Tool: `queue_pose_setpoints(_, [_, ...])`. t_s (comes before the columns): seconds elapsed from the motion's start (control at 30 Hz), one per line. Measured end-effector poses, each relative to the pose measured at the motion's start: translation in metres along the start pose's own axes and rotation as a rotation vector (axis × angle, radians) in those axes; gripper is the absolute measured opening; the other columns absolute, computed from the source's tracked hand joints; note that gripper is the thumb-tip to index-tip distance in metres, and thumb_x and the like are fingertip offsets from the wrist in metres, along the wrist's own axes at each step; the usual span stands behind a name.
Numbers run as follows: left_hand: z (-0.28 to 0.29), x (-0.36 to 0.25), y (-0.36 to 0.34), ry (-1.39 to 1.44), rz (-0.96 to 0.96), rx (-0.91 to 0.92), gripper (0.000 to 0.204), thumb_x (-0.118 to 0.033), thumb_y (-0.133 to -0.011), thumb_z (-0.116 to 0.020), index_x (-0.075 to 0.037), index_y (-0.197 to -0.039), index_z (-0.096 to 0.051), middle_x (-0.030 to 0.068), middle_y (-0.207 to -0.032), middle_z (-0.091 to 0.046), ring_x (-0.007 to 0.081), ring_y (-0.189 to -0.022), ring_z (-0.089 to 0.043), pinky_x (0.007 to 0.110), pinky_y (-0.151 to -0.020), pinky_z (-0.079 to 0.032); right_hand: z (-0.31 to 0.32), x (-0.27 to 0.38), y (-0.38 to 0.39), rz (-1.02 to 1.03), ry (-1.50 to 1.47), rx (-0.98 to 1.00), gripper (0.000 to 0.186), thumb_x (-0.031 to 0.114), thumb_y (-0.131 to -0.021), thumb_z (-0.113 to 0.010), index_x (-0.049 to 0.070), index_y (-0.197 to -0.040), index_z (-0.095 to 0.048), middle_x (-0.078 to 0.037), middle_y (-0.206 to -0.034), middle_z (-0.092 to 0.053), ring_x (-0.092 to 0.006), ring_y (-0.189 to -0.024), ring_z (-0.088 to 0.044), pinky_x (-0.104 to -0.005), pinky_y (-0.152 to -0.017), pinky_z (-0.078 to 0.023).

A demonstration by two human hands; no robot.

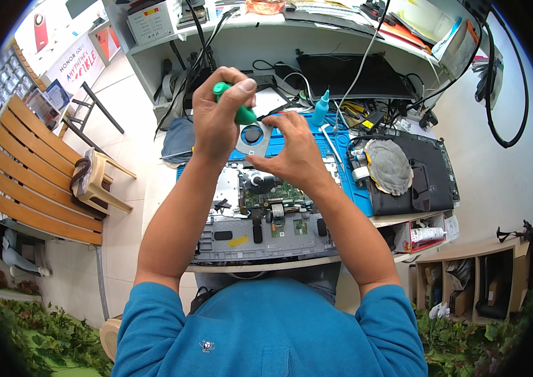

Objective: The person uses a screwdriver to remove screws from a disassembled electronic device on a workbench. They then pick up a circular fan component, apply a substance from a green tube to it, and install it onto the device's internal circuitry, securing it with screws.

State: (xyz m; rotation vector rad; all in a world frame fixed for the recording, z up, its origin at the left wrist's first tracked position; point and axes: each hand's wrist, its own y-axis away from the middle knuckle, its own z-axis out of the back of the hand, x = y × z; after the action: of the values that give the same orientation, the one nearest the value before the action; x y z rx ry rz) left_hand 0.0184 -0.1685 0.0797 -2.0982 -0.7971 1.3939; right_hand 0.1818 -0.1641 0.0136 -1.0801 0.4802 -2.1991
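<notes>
gripping grn tool (245,115) in L hand (218,122) | pinching fan (252,136) w/ R hand (298,151) | reaching over opened laptop (238,227), blu btl (320,112) beyond R

Slatted wooden bench (40,217) at left, pale tiled floor (119,248).

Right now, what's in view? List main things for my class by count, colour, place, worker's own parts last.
fan: one, grey, at right grip
object, kind unclear: one, green, in left grip
opened laptop base: one, grey, middle
mat: one, blue, behind and right of it
dropper bottle: one, blue, back of mat
round pad: one, grey, right side
panel: one, black, at the back
cloth: one, blue-grey, left of mat
slatted bench: one, brown, left
stool: one, cream, beside bench
shelf unit: one, brown, lower right
leaves: many, green, lower corners
sleeves: two, blue, bottom
grips: two, bare, centre
</notes>
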Motion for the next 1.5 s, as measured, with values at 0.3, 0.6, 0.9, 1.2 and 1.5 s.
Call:
queue_pose_setpoints(0.3, [-0.003, -0.006, 0.008, -0.101, 0.061, 0.264, 0.022, -0.016, -0.097, -0.076, -0.004, -0.084, -0.063, 0.0013, -0.079, -0.061, 0.0069, -0.069, -0.052, 0.026, -0.064, -0.044, 0.005, 0.004, -0.009, -0.015, -0.058, 0.069, 0.086, 0.020, -0.068, -0.100, -0.002, -0.141, -0.059, -0.021, -0.126, -0.066, -0.0393, -0.125, -0.064, -0.0473, -0.110, -0.053])
queue_pose_setpoints(0.6, [0.008, -0.011, 0.005, -0.203, 0.103, 0.400, 0.020, -0.016, -0.099, -0.072, -0.002, -0.088, -0.062, 0.0073, -0.084, -0.060, 0.0145, -0.079, -0.057, 0.033, -0.074, -0.050, 0.003, 0.007, -0.013, 0.116, 0.031, 0.012, 0.092, 0.024, -0.068, -0.103, -0.005, -0.142, -0.057, -0.026, -0.128, -0.070, -0.0430, -0.123, -0.068, -0.0504, -0.109, -0.055])
queue_pose_setpoints(0.9, [0.037, 0.014, 0.023, -0.131, 0.113, 0.134, 0.022, -0.022, -0.107, -0.072, -0.003, -0.094, -0.068, 0.0099, -0.096, -0.066, 0.0193, -0.087, -0.066, 0.036, -0.081, -0.057, 0.054, -0.031, 0.011, -0.157, 0.199, -0.091, 0.086, 0.037, -0.071, -0.102, -0.010, -0.133, -0.065, -0.025, -0.123, -0.072, -0.0395, -0.116, -0.072, -0.0471, -0.103, -0.058])
queue_pose_setpoints(1.2, [0.010, 0.033, 0.099, -0.542, -0.453, 1.055, 0.028, -0.009, -0.081, -0.086, -0.009, -0.077, -0.059, 0.0075, -0.089, -0.064, 0.0262, -0.074, -0.066, 0.038, -0.060, -0.052, 0.094, -0.053, 0.050, -0.358, 0.190, -0.137, 0.091, 0.038, -0.070, -0.103, -0.010, -0.136, -0.065, -0.022, -0.124, -0.072, -0.0331, -0.112, -0.072, -0.0433, -0.098, -0.059])
queue_pose_setpoints(1.5, [-0.017, 0.064, 0.103, -0.594, -0.486, 0.979, 0.036, -0.014, -0.081, -0.085, -0.014, -0.070, -0.050, 0.0029, -0.072, -0.050, 0.0237, -0.061, -0.058, 0.040, -0.052, -0.047, 0.106, -0.063, 0.073, -0.427, 0.183, -0.164, 0.089, 0.035, -0.070, -0.105, -0.008, -0.136, -0.065, -0.021, -0.123, -0.074, -0.0302, -0.109, -0.072, -0.0411, -0.097, -0.059])
